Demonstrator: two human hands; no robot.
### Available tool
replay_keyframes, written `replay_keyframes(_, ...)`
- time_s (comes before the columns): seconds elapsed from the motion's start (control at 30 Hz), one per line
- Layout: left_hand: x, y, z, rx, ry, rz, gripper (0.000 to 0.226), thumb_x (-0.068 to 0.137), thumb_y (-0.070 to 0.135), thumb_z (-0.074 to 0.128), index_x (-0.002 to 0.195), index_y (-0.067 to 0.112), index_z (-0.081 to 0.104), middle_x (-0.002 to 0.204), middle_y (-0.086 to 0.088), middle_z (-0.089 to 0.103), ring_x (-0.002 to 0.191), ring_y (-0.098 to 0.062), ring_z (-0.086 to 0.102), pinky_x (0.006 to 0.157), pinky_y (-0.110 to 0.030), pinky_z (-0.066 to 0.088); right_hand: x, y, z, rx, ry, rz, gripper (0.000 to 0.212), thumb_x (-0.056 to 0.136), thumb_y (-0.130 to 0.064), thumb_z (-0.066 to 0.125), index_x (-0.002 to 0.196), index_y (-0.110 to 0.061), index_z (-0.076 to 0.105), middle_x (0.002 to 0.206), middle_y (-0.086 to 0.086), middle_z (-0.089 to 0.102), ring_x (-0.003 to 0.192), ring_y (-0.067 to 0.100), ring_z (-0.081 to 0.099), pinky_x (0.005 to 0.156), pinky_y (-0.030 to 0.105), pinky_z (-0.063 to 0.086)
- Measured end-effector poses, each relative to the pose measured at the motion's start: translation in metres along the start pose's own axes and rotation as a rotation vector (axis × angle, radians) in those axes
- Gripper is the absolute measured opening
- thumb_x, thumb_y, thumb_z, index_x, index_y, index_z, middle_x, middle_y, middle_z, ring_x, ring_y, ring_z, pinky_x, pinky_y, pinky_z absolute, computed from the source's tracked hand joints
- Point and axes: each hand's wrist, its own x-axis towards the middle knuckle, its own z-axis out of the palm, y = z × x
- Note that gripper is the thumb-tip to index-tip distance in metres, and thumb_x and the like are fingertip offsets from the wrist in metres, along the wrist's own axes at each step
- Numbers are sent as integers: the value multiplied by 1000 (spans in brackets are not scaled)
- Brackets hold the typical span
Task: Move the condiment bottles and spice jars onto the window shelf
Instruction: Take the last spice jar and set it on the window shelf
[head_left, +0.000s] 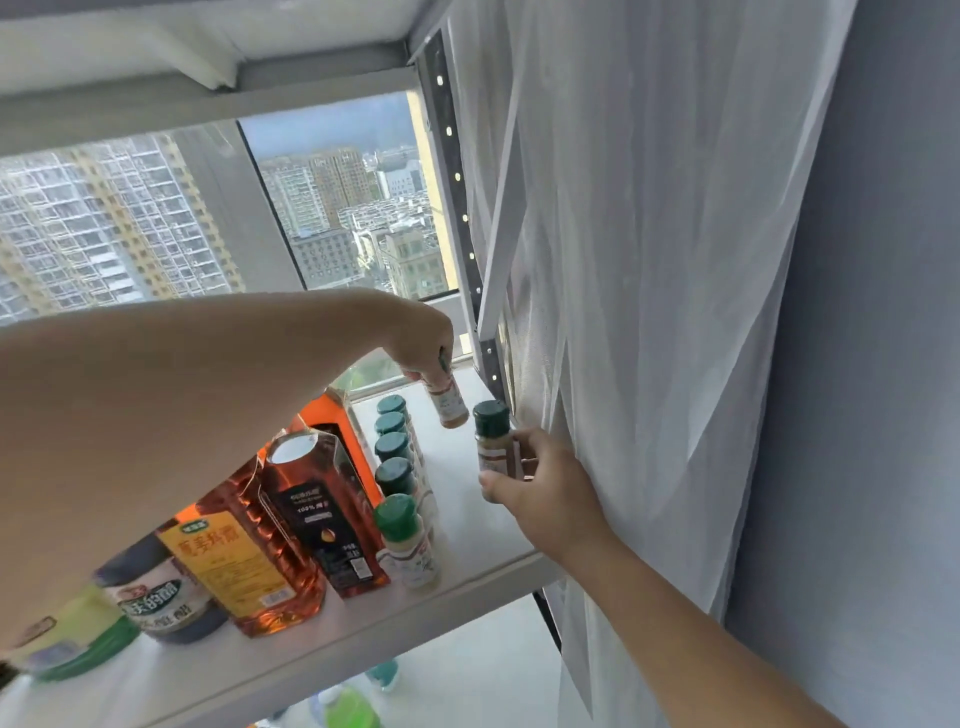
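Left hand: grip clasps a tilted spice jar by its cap, over the shelf. Right hand: grip holds an upright green-capped jar.

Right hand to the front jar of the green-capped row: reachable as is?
Likely in reach, but not free to grasp. Only bare shelf lies between the right hand and the front jar, yet that hand is holding a spice jar of its own.
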Motion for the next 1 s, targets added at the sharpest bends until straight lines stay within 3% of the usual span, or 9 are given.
replay_keyframes(0.1,21,-5,6,49,-59,8,17,94,22,68,102,11,77,78,4,70,69,-11,62,63,-19,48,6,2,1,-13,34,1,27,83,-27,80,106,-30,67,93,-13,74,87,4,69,82,27,56)
replay_keyframes(0.2,37,-7,13,97,-86,-7,14,93,19,70,94,7,75,80,0,71,68,-11,65,58,-17,51,10,3,3,-20,35,0,27,83,-28,79,107,-30,66,94,-11,75,88,5,70,85,31,58)
replay_keyframes(0.3,47,-8,18,97,-97,-15,15,87,23,77,80,11,71,80,-3,70,74,-17,68,74,-29,61,12,2,4,-23,36,0,27,84,-29,79,108,-30,66,96,-11,75,91,6,70,87,30,57)
replay_keyframes(0.4,54,-9,22,115,-101,-17,29,83,30,82,100,7,76,92,-5,74,93,-22,72,90,-37,61,13,1,5,-30,47,-6,27,84,-28,79,108,-30,66,95,-12,75,91,5,69,85,27,56)
replay_keyframes(0.47,57,-8,24,118,-128,-16,29,82,29,84,99,7,75,90,-2,72,95,-22,73,92,-38,60,13,2,5,-22,50,-4,26,84,-27,80,106,-29,66,94,-12,75,89,5,69,84,26,56)
replay_keyframes(0.6,61,-7,27,158,-172,-22,24,82,26,84,73,16,65,80,0,69,90,-21,74,90,-37,61,11,5,4,-17,32,5,26,85,-25,79,105,-32,65,92,-12,74,86,3,68,81,23,54)
replay_keyframes(0.83,65,-9,39,175,-186,-52,31,79,35,85,94,12,69,94,-2,73,94,-21,73,91,-37,61,8,10,3,-28,20,0,28,84,-24,80,106,-33,64,94,-12,74,87,3,69,84,25,56)
replay_keyframes(1.0,60,-7,39,206,-226,-68,65,75,52,84,122,10,69,113,-4,73,105,-23,70,99,-39,57,11,15,6,-87,17,11,32,83,-27,79,110,-32,63,100,-10,73,92,7,69,89,31,56)
